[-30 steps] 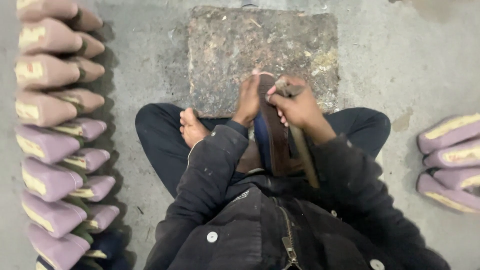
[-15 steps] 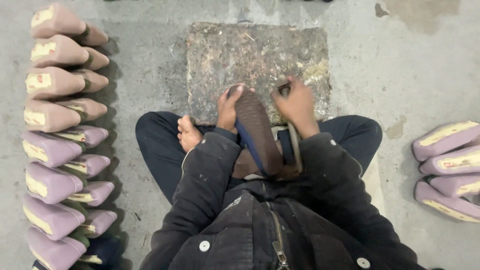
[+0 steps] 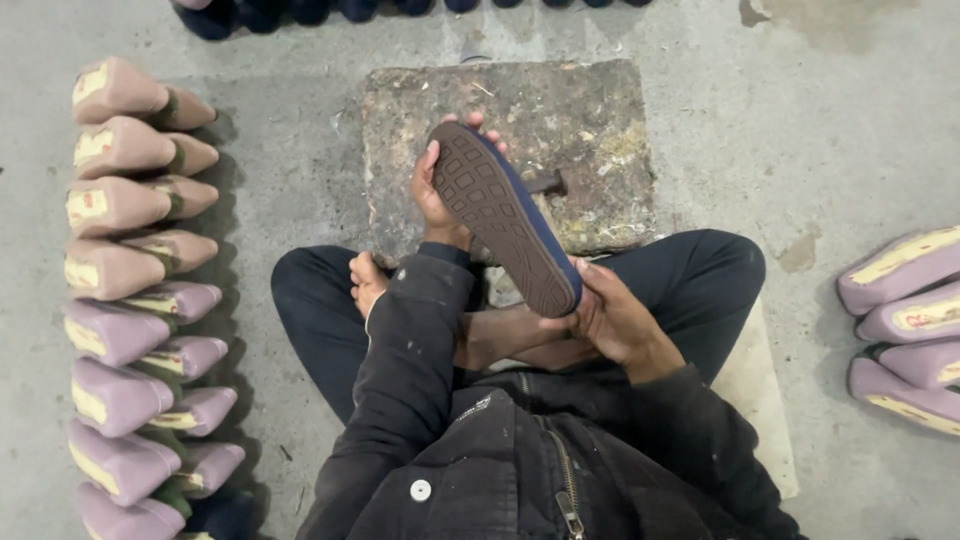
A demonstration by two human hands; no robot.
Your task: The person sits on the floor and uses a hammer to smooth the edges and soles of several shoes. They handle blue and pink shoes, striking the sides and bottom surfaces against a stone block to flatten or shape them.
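Observation:
I sit cross-legged on the floor and hold a shoe sole up, its brown patterned tread facing me and a dark blue edge showing on the right. My left hand grips the toe end from the left, over the stone slab. My right hand cups the heel end close to my lap. A small dark hammer-like tool lies on the stone slab just behind the shoe, with neither hand touching it.
A row of several pink and purple shoe lasts lines the floor on my left. More lasts lie at the right edge. Dark shoes stand along the top edge. A pale mat lies under my right leg.
The shoe has been turned over and lifted, so its sole now faces up. My right hand let go of the tool, which now lies on the slab, and moved to the heel.

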